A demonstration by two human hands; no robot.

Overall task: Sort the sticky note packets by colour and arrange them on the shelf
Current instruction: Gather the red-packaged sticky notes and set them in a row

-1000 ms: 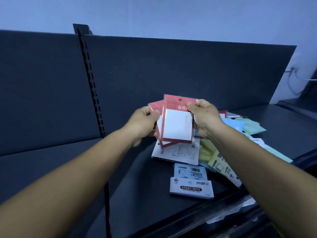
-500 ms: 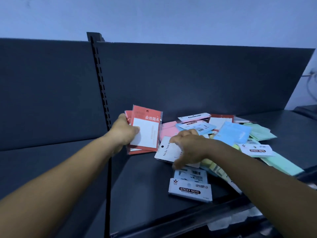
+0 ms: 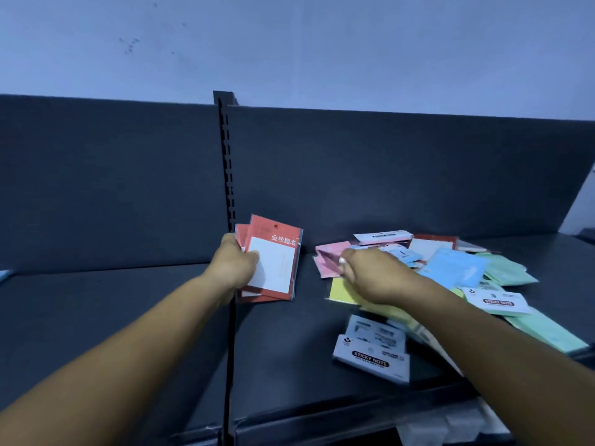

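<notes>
While the left hand [image 3: 236,268] clasps red packets [image 3: 273,257], the right hand [image 3: 370,275] seemingly pinches a pink packet [image 3: 328,255].

Held packets [image 3: 273,259] left of loose pile [image 3: 450,272] on shelf [image 3: 283,365]; boxed packets [image 3: 373,349] nearest.

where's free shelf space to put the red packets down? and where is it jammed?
Bare shelf lies left of the slotted upright, and another strip runs between the red packets in the left hand and the pink packets. Right of that is crowded: the right hand is in overlapping yellow, blue and green packets.
</notes>
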